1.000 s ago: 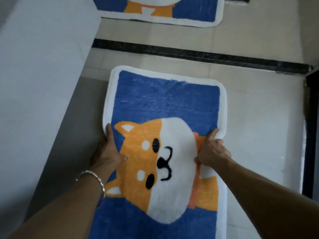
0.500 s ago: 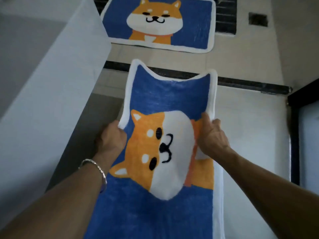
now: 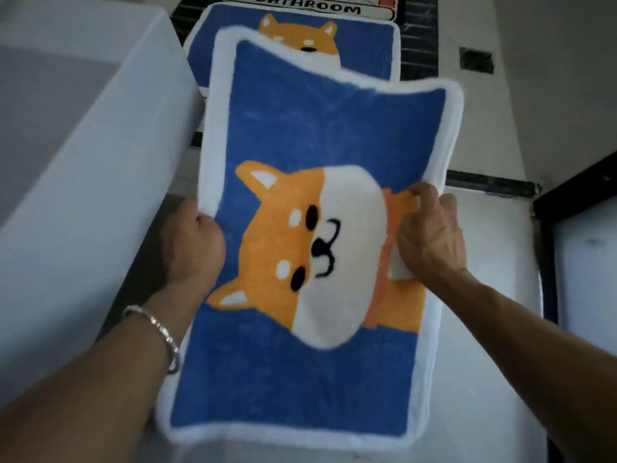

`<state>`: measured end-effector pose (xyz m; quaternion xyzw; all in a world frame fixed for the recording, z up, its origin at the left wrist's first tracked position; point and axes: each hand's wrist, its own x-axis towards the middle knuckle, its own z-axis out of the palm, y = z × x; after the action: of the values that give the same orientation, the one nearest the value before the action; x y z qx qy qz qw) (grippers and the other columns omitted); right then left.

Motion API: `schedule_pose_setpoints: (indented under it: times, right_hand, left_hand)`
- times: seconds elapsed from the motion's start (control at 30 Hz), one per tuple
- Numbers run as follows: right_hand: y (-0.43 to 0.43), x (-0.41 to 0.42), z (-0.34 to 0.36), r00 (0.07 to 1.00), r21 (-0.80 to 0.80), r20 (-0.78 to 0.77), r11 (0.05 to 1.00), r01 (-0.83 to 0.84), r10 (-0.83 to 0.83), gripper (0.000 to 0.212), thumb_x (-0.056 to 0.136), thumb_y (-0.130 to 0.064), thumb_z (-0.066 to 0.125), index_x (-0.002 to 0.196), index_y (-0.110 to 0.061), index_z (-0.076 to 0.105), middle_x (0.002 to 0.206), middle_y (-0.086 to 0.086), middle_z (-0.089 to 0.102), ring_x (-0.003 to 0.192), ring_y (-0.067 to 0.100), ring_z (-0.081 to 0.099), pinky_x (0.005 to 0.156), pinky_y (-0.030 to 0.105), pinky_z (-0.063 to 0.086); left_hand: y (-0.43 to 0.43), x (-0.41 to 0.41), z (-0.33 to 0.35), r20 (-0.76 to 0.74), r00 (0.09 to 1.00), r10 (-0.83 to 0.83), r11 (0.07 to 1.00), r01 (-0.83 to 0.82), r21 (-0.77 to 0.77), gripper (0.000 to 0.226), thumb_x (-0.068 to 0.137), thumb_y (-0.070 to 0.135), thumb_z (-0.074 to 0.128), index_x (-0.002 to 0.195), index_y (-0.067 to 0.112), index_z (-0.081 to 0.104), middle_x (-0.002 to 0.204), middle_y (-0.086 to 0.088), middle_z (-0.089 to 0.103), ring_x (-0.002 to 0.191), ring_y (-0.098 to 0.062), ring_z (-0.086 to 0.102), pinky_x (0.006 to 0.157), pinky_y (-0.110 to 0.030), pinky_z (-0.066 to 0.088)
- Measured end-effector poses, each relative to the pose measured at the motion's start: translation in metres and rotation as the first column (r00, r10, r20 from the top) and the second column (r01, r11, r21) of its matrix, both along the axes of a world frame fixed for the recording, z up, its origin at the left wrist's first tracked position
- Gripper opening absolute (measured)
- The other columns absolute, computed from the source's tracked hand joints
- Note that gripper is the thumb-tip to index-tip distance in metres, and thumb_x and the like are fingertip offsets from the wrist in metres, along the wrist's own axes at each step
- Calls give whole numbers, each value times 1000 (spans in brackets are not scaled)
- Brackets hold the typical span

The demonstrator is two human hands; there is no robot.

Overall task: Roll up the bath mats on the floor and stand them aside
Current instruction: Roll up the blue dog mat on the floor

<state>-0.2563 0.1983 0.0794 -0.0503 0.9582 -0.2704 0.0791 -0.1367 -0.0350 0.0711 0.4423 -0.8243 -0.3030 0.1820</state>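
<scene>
A blue bath mat (image 3: 320, 135) with a white border and an orange-and-white dog face is lifted off the floor, unrolled and facing me. My left hand (image 3: 192, 242) grips its left edge, and my right hand (image 3: 430, 235) grips its right edge at about mid-length. A second mat (image 3: 364, 45) with the same dog lies flat on the floor beyond, partly hidden by the raised one. A third mat (image 3: 310, 8) with the word BATHROOM shows at the top edge.
A white wall or cabinet side (image 3: 83, 195) stands close on the left. A dark threshold strip (image 3: 490, 185) crosses the tiled floor. A dark door frame (image 3: 547, 255) is at the right. A floor drain (image 3: 475, 60) sits at upper right.
Both hands closed on the mat's side edges and raised it off the floor toward me. My head tilted up, bringing the farther mats into view.
</scene>
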Motion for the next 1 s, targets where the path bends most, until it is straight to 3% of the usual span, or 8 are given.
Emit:
schedule_pose_setpoints:
  times: [0.1,0.23,0.33,0.43,0.5,0.67,0.83,1.0]
  right_hand:
    - [-3,-13,5,999,-8,-26,999,-47,46,56,96,-23,45,146,-26,21,144,18,25,118,40,44,95,48,44]
    - [-8,1,-6,963,141,105,954,-263,250,72,93,-38,56,150,-22,16,154,16,14,138,35,26,110,45,29]
    - [-8,36,-28,825,233,343,809,-539,450,74,92,-45,54,151,-21,15,156,11,15,141,30,23,111,42,29]
    - [-1,85,-53,606,223,521,590,-776,601,76,89,-45,58,150,-21,19,155,9,15,142,28,19,113,44,28]
    - [3,118,-69,497,269,577,424,-865,648,81,88,-47,59,150,-19,16,157,12,8,144,31,10,114,50,23]
    - [4,152,-89,483,408,570,281,-869,664,93,87,-47,60,150,-8,5,157,18,-7,145,39,-6,111,61,17]
    - [1,153,-87,455,490,438,218,-844,776,52,93,-15,50,138,0,28,140,22,29,127,38,31,92,45,38]
    - [-1,142,-83,431,429,387,255,-867,815,39,88,-19,58,123,-5,50,122,16,49,106,30,52,76,37,47]
  left_hand:
    - [3,-25,4,126,992,3,997,-12,75,44,95,9,36,138,9,36,133,-20,48,118,-37,48,94,-43,40]
    - [20,-16,-22,227,896,-381,923,355,146,53,93,21,47,144,20,32,135,-5,44,119,-27,50,93,-40,46]
    - [34,17,-53,491,583,-647,752,593,288,68,93,32,55,150,23,20,155,-6,19,141,-24,23,111,-36,30]
    - [44,48,-71,654,223,-723,591,690,418,88,87,40,62,151,32,3,159,-2,-11,147,-21,-4,116,-38,22]
    - [48,62,-76,689,121,-715,558,693,457,95,83,40,65,151,35,-2,158,2,-19,146,-19,-12,116,-40,22]
    - [65,90,-77,751,59,-658,512,767,388,96,84,27,65,150,35,-5,157,0,-17,146,-22,-12,112,-41,29]
    - [77,93,-81,803,96,-588,444,868,221,71,92,19,54,149,23,12,144,-5,25,135,-28,24,92,-37,47]
    - [76,87,-79,811,20,-584,327,921,212,41,96,15,41,136,20,40,130,-6,49,121,-29,46,93,-37,43]
